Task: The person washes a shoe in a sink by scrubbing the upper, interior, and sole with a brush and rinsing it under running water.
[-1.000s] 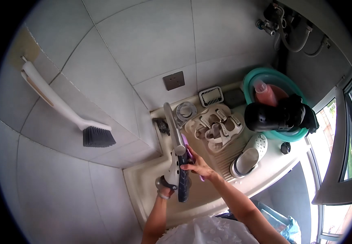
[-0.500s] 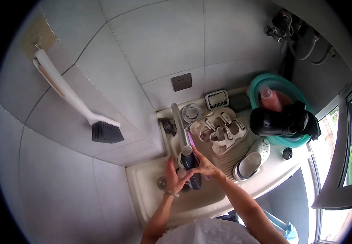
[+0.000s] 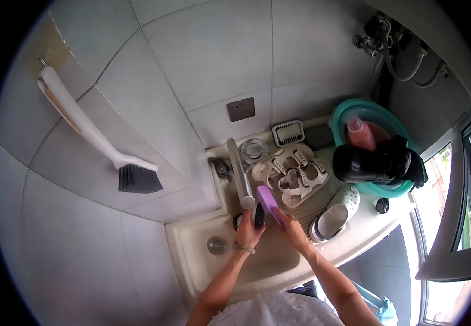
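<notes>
Just below the end of the tap (image 3: 241, 176), my left hand (image 3: 249, 231) is closed around a dark-soled clog (image 3: 259, 215), most of it hidden by the fingers and the tap. My right hand (image 3: 294, 232) grips the handle of a long purple brush (image 3: 268, 200), its smooth back towards me; no bristles show. Both hands are over the sink basin (image 3: 271, 261). On the ribbed drainboard, close to my right hand, rests a white clog (image 3: 336, 213) with a dark edge. A pair of beige sandals (image 3: 298, 174) lies behind the brush.
A teal basin (image 3: 341, 117) at the back right holds a pink bottle (image 3: 359, 133) and black footwear (image 3: 358, 163). A soap dish (image 3: 288, 132) stands by the wall. A white-handled brush (image 3: 86, 125) hangs at left. A small black object (image 3: 382, 205) sits near the counter's front edge.
Both hands were together on the clog, with its dark sole facing up. Now the right hand is apart, with the purple brush in plain view; the left has moved up with the clog.
</notes>
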### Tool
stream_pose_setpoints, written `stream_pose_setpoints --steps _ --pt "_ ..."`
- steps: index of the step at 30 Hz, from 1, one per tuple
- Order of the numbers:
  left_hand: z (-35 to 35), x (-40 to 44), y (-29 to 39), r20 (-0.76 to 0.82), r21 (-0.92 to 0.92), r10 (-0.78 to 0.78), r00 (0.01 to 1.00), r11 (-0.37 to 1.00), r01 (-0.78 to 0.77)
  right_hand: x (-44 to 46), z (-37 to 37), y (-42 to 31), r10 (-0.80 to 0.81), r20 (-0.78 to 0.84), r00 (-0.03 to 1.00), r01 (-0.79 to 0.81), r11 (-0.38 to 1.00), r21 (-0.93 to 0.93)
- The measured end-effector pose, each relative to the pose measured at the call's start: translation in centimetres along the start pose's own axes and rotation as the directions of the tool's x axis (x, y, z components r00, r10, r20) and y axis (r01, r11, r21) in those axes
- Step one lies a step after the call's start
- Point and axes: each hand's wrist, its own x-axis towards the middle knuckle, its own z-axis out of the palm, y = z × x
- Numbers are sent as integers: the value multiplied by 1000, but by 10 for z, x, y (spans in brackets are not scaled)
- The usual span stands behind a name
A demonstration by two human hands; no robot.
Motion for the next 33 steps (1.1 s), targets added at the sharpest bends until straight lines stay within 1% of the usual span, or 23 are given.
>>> stream_pose_setpoints --steps 1,2,3,5,7,9,10,11,13,15,16,17,19,20,21,23,25,27,29,30,31,32,33 --pt "3 5 5 -58 61 51 997 997 -47 -10 -6 -11 9 -25 1000 -9 1000 16" --pt "5 9 13 -82 110 -7 997 994 16 -21 -12 -21 18 -49 999 -17 999 32" --pt "7 11 14 -84 106 -7 996 994 16 -30 -6 -20 17 -49 999 -16 999 28" --pt "13 14 12 -50 129 -132 990 982 137 -53 8 -17 -28 -69 997 26 999 -27" --pt "24 11 7 -31 105 -113 993 988 116 -62 24 -20 -64 -151 987 55 997 -63" --pt "32 2 2 -4 70 -75 997 995 75 -43 36 -9 -23 -217 976 8 998 -69" --pt "34 -3 12 -107 72 -19 994 997 27 -27 34 -11 7 -223 975 -20 998 -55" --pt "33 -3 15 -155 30 -49 987 998 54 -22 37 -11 -4 -233 972 -8 999 -53" --pt "20 4 19 -147 62 -95 985 993 105 -12 43 -12 -27 -254 967 15 999 -50" --pt "11 9 7 -99 -73 -152 983 987 145 -26 56 -12 -95 -239 966 82 995 -63" --pt "8 13 4 -185 -154 -79 980 987 50 -33 55 -19 -84 -220 972 73 996 -58" --pt "17 10 -16 -138 -277 -159 978 954 116 -40 54 -26 -73 -201 977 63 997 -54" --pt "39 0 -48 -56 -125 -118 991 986 111 -37 46 -36 6 -140 990 -14 998 -62" --pt "19 2 -3 -88 -11 -14 996 1000 13 -21 50 -26 -91 -266 960 82 996 -46" --pt "21 -2 -5 -115 19 -27 993 999 29 -16 54 -19 -81 -285 955 77 997 -26" --pt "15 4 -2 -71 -20 -87 994 996 86 -4 54 -17 -61 -322 945 69 997 15" --pt "5 6 -1 -88 -7 -34 996 999 34 -22 64 -16 -63 -299 952 72 997 20" --pt "21 6 -32 -189 -174 -85 978 983 52 -42 66 -24 -114 -304 946 124 992 15" --pt "19 2 -24 14 -192 -300 954 936 297 -44 60 -30 -114 -326 939 130 991 29" --pt "18 -3 -12 -35 -92 -180 983 980 176 -26 79 1 -196 -435 879 179 980 -80" --pt "12 -3 7 -76 15 -51 996 999 52 -14 74 -2 -116 -412 904 115 993 -25" --pt "13 -2 5 -79 -51 -96 992 994 92 -1 68 -6 -34 -387 922 48 999 26" --pt "10 -4 1 -83 -50 -97 992 994 93 -5 64 -14 5 -337 941 16 998 59"
